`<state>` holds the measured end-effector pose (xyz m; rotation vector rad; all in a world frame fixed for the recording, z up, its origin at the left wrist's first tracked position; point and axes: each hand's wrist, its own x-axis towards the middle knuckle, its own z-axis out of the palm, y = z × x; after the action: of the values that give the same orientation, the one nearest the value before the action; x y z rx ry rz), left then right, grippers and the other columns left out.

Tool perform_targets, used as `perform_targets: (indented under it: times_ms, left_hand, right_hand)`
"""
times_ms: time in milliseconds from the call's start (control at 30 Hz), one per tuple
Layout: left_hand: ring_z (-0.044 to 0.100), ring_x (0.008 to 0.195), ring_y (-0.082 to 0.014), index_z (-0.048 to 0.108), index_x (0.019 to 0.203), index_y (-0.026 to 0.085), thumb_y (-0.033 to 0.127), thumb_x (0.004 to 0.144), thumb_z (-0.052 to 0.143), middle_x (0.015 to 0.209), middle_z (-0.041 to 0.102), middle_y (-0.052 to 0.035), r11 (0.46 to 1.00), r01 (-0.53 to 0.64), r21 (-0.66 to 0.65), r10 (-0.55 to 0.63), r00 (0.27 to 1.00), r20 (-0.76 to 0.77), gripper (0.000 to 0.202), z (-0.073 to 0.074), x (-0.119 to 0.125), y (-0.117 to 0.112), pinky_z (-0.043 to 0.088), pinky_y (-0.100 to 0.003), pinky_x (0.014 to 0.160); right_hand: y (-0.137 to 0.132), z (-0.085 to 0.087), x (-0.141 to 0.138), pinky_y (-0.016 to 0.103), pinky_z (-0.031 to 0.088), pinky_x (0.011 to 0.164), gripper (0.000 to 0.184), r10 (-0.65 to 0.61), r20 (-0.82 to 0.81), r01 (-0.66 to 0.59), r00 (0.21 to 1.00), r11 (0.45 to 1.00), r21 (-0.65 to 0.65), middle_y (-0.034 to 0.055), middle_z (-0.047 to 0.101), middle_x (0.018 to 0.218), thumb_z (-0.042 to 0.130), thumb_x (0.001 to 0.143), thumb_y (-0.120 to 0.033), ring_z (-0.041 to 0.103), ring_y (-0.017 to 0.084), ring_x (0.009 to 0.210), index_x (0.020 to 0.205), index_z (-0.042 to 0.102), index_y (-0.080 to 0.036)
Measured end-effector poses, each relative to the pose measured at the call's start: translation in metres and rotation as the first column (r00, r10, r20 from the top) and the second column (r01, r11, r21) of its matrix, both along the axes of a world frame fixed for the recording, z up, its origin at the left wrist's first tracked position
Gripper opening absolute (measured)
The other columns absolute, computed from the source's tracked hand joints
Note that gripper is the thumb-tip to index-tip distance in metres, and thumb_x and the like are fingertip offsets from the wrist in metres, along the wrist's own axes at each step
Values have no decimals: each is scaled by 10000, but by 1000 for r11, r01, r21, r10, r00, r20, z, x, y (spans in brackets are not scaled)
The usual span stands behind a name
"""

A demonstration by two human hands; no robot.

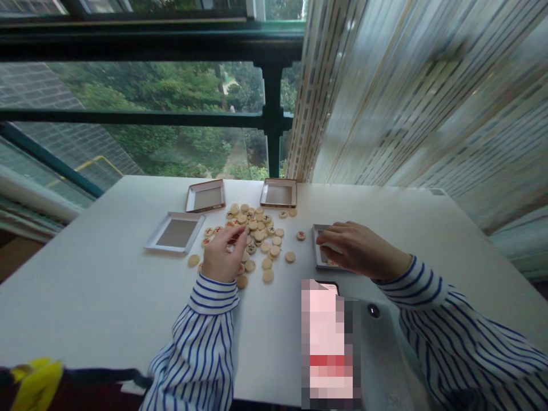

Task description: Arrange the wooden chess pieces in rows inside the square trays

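Observation:
A heap of round wooden game pieces [257, 231] with red and black marks lies in the middle of the white table [98, 285]. My left hand [222, 254] rests at the heap's near left side, fingertips pinched on one piece. My right hand [355, 248] lies over a small shallow tray [319, 251] to the right of the heap, fingers curled on its edge. One single piece [301, 235] sits just left of that tray.
Three more shallow trays lie beyond and left of the heap: a white one [175, 231], a brown one [205, 196] and another brown one [279, 192]. A phone [327, 342] lies near the front edge. Window glass stands behind the table, a striped curtain to the right.

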<state>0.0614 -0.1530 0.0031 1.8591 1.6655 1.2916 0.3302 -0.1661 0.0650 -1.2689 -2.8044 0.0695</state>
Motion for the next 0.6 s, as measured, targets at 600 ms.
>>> perform_targets:
  times_ms: [600]
  left_hand:
    - [624, 732, -151, 643, 894, 161, 274, 765, 522, 852, 674, -51, 994, 55, 96, -46, 994, -100, 209, -29, -3, 3, 503, -289, 723]
  right_hand:
    - [23, -25, -68, 300, 362, 671, 256, 107, 142, -100, 984, 994, -49, 78, 610, 942, 498, 799, -278, 568, 188, 829, 1031, 546, -180]
